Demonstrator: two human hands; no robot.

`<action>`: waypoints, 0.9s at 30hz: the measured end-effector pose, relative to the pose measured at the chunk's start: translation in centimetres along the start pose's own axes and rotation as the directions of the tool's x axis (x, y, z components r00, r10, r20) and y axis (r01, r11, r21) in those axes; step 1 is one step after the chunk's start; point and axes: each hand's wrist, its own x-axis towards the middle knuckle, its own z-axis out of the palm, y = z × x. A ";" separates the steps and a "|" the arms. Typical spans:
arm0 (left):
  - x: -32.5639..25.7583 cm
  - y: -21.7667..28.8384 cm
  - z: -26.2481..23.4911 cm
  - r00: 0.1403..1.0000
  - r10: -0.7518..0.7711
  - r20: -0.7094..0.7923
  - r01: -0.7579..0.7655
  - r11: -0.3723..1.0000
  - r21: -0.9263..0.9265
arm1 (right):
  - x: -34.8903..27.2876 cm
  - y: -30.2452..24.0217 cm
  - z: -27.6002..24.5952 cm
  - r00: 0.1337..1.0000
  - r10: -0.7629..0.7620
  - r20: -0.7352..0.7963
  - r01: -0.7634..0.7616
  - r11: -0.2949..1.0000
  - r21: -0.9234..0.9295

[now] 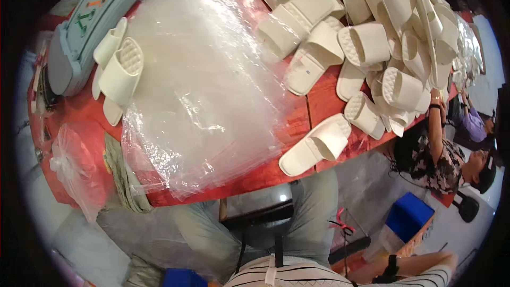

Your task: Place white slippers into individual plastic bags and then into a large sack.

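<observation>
The right hand (443, 260) is seen low and only in part, so it cannot be told whether its fingers are clenched or released; the left hand is out of view. Nothing is held, so a forward reach seems called for. Well ahead of the fingers, one smooth cream slipper (319, 146) is laid at the edge of the red counter (319, 107), beside glossy clear bags (202, 90). Farther off, ribbed moulded slippers (382, 32) are heaped.

Worn on the head, looking steeply down over a red table (297, 122) from close above, tilted so the table edge runs diagonally. Near: own lap and striped shirt at the lower edge. Far right: heap of cream slippers (382, 32). Only one view, strongly bent and darkened toward the rim.
</observation>
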 end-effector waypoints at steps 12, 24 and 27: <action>-4.7 7.3 -9.5 0.858 0.008 -0.513 0.127 0.966 0.227 | 26.1 -5.0 -18.8 0.954 0.201 0.224 -0.005 0.754 -0.657; -9.3 19.3 -7.9 -0.369 0.685 -0.628 0.323 0.728 0.605 | 22.3 -13.6 -14.6 0.794 -0.570 -0.214 -0.266 -0.009 -0.964; -12.1 16.0 -8.4 -0.558 0.673 -0.486 0.471 0.739 0.482 | 20.4 -17.3 -12.8 0.712 -0.676 -0.191 -0.214 0.051 -0.976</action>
